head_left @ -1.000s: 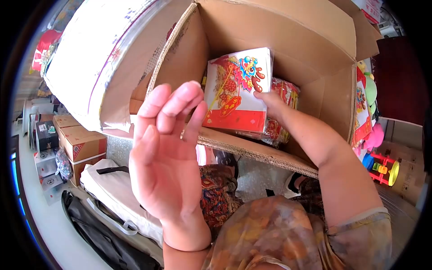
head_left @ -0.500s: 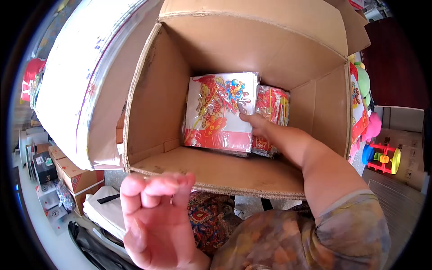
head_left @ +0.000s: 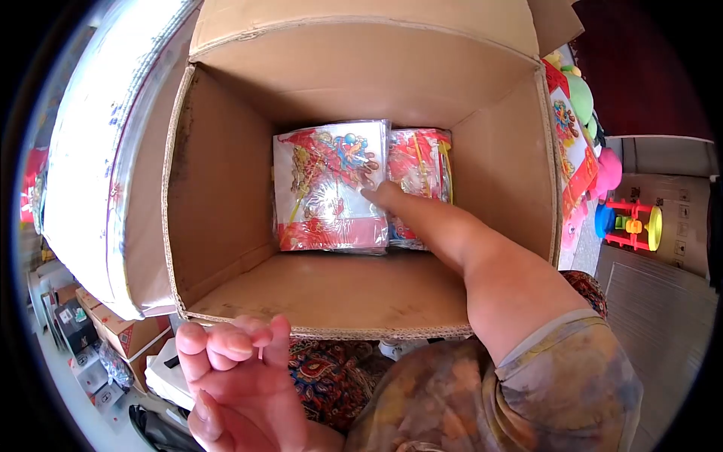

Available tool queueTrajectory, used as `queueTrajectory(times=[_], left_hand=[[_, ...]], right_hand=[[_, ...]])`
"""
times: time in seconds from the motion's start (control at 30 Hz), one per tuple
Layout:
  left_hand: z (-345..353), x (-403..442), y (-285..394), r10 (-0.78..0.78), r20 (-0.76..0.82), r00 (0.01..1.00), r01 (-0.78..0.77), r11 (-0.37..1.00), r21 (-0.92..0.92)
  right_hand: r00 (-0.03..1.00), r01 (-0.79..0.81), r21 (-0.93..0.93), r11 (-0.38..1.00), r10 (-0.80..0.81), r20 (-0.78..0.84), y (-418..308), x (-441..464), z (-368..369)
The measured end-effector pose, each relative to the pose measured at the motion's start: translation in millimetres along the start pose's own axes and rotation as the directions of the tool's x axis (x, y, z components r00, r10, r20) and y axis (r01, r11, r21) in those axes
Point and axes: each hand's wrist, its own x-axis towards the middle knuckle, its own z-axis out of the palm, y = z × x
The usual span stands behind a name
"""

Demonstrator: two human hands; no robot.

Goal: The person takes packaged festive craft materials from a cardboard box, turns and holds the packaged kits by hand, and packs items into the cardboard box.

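A large cardboard box [head_left: 361, 290] stands open in front of me. Inside, at the left, lies a stack of plastic-wrapped packets [head_left: 324, 181] in white and red with a dragon print. Beside it is a second pile of red wrapped packets [head_left: 422, 162]. My right hand [head_left: 382, 197] reaches in and rests at the right edge of the dragon stack, thumb on top; its other fingers are hidden. My left hand [head_left: 241, 384] is held palm up outside the box's near edge, fingers apart and slightly curled, with nothing in it.
A big white wrapped bundle [head_left: 83, 166] stands left of the box. Smaller cartons [head_left: 124, 331] are at the lower left. On the right are a red dragon-print packet [head_left: 572, 143], pink and green plush toys [head_left: 608, 173] and a colourful plastic toy [head_left: 631, 224].
My right hand has gone deeper into the box with the dragon packet, which now lies lower inside. My left hand has moved down and away from the box opening. The view has shifted.
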Motion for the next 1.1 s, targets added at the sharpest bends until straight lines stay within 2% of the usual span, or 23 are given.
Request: queueTrajectory(times=[0.07, 0.1, 0.17, 0.23, 0.27, 0.3, 0.33, 0.37, 0.4, 0.5, 0.57, 0.6, 0.67, 0.73, 0.83, 0.9, 0.93, 1.0, 1.03, 1.1], left_hand=[[-0.9, -1.0, -0.2, 0.006, 0.024, 1.0, -0.006, 1.0, -0.006], [-1.0, -1.4, 0.0, 0.004, 0.025, 1.0, -0.004, 1.0, -0.007], [-1.2, -1.4, 0.2, 0.003, 0.044, 0.999, -0.002, 1.0, -0.025], [-2.8, 1.2, 0.2, -0.002, 0.078, 0.997, 0.005, 0.999, -0.033], [-3.6, 1.1, 0.4, -0.009, 0.104, 0.995, 0.013, 0.999, -0.039], [-3.0, 0.1, 0.3, -0.021, 0.077, 0.997, 0.024, 0.999, -0.036], [-1.2, 0.0, -0.3, -0.006, 0.065, 0.998, 0.009, 0.998, -0.056], [-0.7, -0.5, -0.7, 0.011, 0.055, 0.998, -0.007, 0.997, -0.076], [-1.4, -1.2, -0.5, 0.004, 0.031, 1.0, -0.002, 0.997, -0.077], [-2.8, -0.5, 1.3, 0.013, 0.061, 0.998, -0.008, 0.997, -0.073], [-2.9, 0.2, 2.7, 0.012, 0.047, 0.999, -0.009, 0.998, -0.063], [-2.5, 0.2, 3.1, 0.005, 0.046, 0.999, -0.003, 0.999, -0.049], [-3.7, 2.0, 3.5, 0.0, 0.039, 0.999, 0.001, 0.999, -0.047], [-7.8, 3.9, 4.6, -0.037, 0.114, 0.993, 0.042, 0.998, -0.046], [-7.6, 3.9, 4.2, -0.032, 0.108, 0.994, 0.037, 0.998, -0.044], [-4.4, 3.6, 4.1, -0.035, 0.079, 0.996, 0.039, 0.998, -0.051], [-2.5, 3.4, 4.2, -0.04, 0.053, 0.998, 0.044, 0.997, -0.061], [-2.2, 2.8, 3.7, -0.033, 0.056, 0.998, 0.036, 0.998, -0.054], [-2.1, 2.7, 3.5, -0.027, 0.054, 0.998, 0.03, 0.998, -0.048], [0.8, 0.9, 2.8, -0.019, 0.024, 1.0, 0.02, 0.999, -0.05]], right_hand=[[0.952, -0.165, -0.056, 0.985, 0.173, 0.251, -21.4, -17.1, -29.1], [0.952, -0.167, -0.055, 0.984, 0.176, 0.249, -26.4, -21.5, -37.8], [0.922, -0.144, -0.198, 0.969, 0.205, 0.33, -31.0, -24.2, -50.1], [0.941, 0.13, -0.489, 0.862, 0.048, 0.335, -14.7, -0.7, -48.7], [0.974, -0.092, -0.23, 0.969, 0.136, 0.183, -18.1, -3.3, -57.9], [0.988, -0.018, -0.351, 0.936, 0.071, 0.137, -20.1, -1.2, -75.5], [0.998, 0.038, -0.428, 0.903, -0.013, 0.061, 6.8, 40.9, -72.3], [0.986, 0.167, -0.526, 0.834, -0.155, 0.068, -11.2, 25.4, -99.0], [0.99, 0.061, -0.483, 0.874, -0.116, -0.085, -21.6, 13.1, -117.5], [0.988, 0.109, -0.53, 0.841, -0.149, -0.033, 12.0, 32.3, -136.9], [0.963, 0.217, -0.633, 0.743, -0.27, 0.014, 19.5, 28.1, -143.4], [0.963, 0.221, -0.635, 0.74, -0.268, 0.023, 20.4, 25.9, -140.4], [0.996, 0.087, -0.646, 0.759, -0.069, 0.054, 20.1, 18.9, -135.5], [0.999, 0.051, -0.644, 0.763, -0.038, 0.033, 17.5, 8.5, -132.0], [1.0, 0.015, -0.675, 0.738, -0.009, 0.012, 6.1, 2.2, -130.5], [0.999, 0.003, -0.806, 0.592, 0.026, 0.022, -4.3, 0.3, -127.8], [1.0, 0.002, -0.805, 0.593, 0.021, 0.018, -1.2, 0.9, -125.3], [0.934, 0.276, -0.869, 0.411, -0.328, 0.141, 7.7, 2.6, -116.9], [0.914, 0.335, -0.854, 0.399, -0.357, 0.192, 9.2, 0.6, -113.6], [0.888, 0.368, -0.844, 0.391, -0.416, 0.194, 16.9, 0.2, -98.7]])
